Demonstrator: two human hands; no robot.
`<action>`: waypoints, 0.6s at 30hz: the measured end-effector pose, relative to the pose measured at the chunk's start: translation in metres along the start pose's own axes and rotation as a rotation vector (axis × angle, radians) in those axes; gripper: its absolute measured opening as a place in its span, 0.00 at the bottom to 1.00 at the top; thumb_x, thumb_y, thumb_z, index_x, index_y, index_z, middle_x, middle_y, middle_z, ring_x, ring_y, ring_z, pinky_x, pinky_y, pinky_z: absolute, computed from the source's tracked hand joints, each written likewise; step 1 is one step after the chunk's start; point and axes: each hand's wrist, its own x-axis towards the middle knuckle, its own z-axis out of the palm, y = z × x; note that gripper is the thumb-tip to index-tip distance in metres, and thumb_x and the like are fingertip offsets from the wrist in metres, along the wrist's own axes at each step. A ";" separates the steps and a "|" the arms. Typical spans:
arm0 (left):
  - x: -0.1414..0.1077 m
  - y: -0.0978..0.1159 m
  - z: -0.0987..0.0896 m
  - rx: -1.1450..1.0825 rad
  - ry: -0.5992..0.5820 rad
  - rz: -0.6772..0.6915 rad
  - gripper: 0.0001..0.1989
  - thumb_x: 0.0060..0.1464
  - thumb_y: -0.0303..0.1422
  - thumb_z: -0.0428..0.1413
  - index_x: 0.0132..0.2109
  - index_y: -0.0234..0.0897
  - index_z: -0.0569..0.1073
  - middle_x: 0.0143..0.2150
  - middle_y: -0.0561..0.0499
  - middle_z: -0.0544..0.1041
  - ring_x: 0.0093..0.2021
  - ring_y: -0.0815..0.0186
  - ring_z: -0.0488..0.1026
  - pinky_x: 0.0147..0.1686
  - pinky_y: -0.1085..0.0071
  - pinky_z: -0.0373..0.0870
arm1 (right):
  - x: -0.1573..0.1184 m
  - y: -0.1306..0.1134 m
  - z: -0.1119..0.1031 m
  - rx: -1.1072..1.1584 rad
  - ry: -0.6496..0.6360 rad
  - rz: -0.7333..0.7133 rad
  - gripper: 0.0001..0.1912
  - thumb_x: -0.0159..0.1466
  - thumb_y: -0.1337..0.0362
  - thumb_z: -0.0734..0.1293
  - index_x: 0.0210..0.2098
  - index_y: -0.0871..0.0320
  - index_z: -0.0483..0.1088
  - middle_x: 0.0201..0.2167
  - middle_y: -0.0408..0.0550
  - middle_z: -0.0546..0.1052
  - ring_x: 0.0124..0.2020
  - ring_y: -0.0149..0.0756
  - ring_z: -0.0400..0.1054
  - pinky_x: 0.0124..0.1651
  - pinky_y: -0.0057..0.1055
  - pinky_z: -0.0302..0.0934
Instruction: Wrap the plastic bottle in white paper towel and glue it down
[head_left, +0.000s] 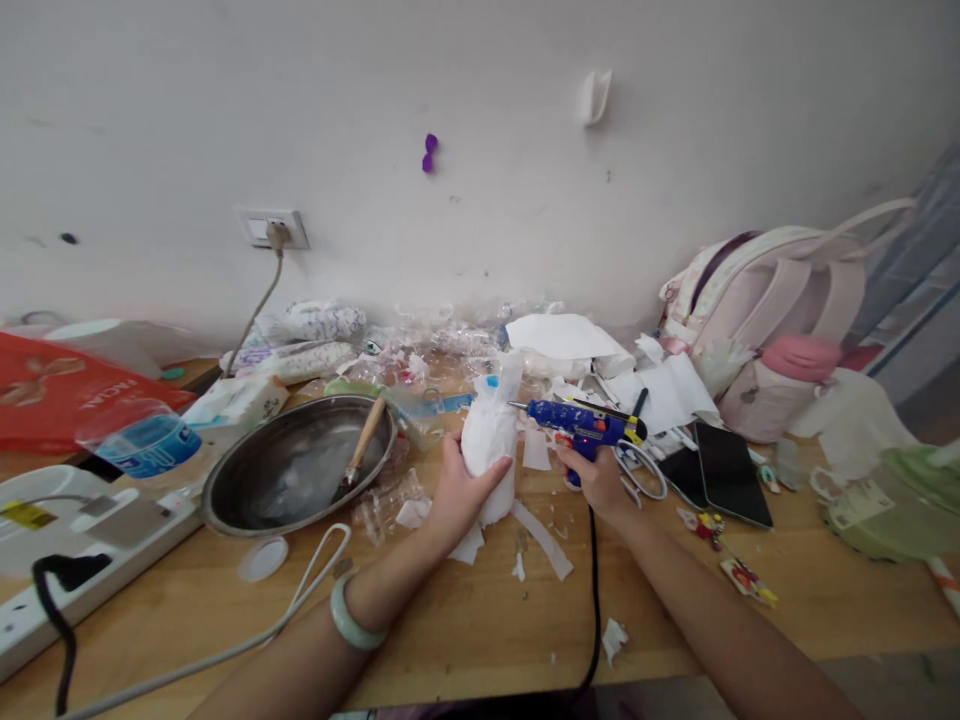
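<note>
My left hand [466,485] is wrapped round a white paper-covered bottle [489,440], which stands upright with a clear neck at its top. In my right hand [596,485] is a blue glue gun [581,422], its tip pointing left at the upper side of the bottle. Whether the tip touches the paper I cannot tell. A black cord runs down from the gun's handle over the table's front edge. Torn paper strips [544,540] lie beside the bottle's base.
To the left stand a metal bowl [292,465] with a brush [365,440] in it and a power strip [112,560]. Crumpled plastic lines the wall. On the right are a tablet [731,472], a pink-lidded jar [784,390] and a pink backpack [772,285].
</note>
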 end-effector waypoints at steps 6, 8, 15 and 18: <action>0.001 -0.001 0.000 -0.007 0.010 -0.001 0.28 0.43 0.44 0.58 0.47 0.37 0.57 0.47 0.44 0.69 0.50 0.57 0.68 0.49 0.60 0.62 | 0.002 0.001 -0.002 -0.054 -0.001 -0.006 0.13 0.46 0.57 0.67 0.14 0.58 0.61 0.11 0.40 0.64 0.15 0.28 0.57 0.20 0.26 0.53; 0.001 -0.001 0.000 -0.012 0.020 -0.003 0.28 0.43 0.45 0.58 0.47 0.38 0.57 0.48 0.44 0.68 0.50 0.57 0.67 0.50 0.59 0.62 | 0.003 0.002 -0.002 -0.062 0.000 -0.007 0.14 0.46 0.57 0.67 0.14 0.58 0.61 0.11 0.40 0.64 0.15 0.28 0.57 0.19 0.26 0.53; -0.001 0.002 0.000 -0.034 0.043 0.021 0.27 0.42 0.43 0.57 0.46 0.38 0.56 0.48 0.43 0.67 0.52 0.56 0.66 0.52 0.59 0.60 | 0.005 0.006 -0.002 -0.072 0.016 -0.002 0.16 0.47 0.55 0.68 0.15 0.58 0.62 0.11 0.40 0.63 0.15 0.28 0.56 0.19 0.27 0.52; 0.002 0.000 0.000 -0.091 0.052 0.037 0.28 0.41 0.43 0.57 0.47 0.39 0.54 0.50 0.41 0.66 0.53 0.54 0.66 0.53 0.57 0.59 | 0.005 0.006 -0.002 -0.060 0.026 -0.020 0.17 0.47 0.53 0.70 0.17 0.58 0.64 0.12 0.39 0.64 0.16 0.28 0.57 0.21 0.27 0.52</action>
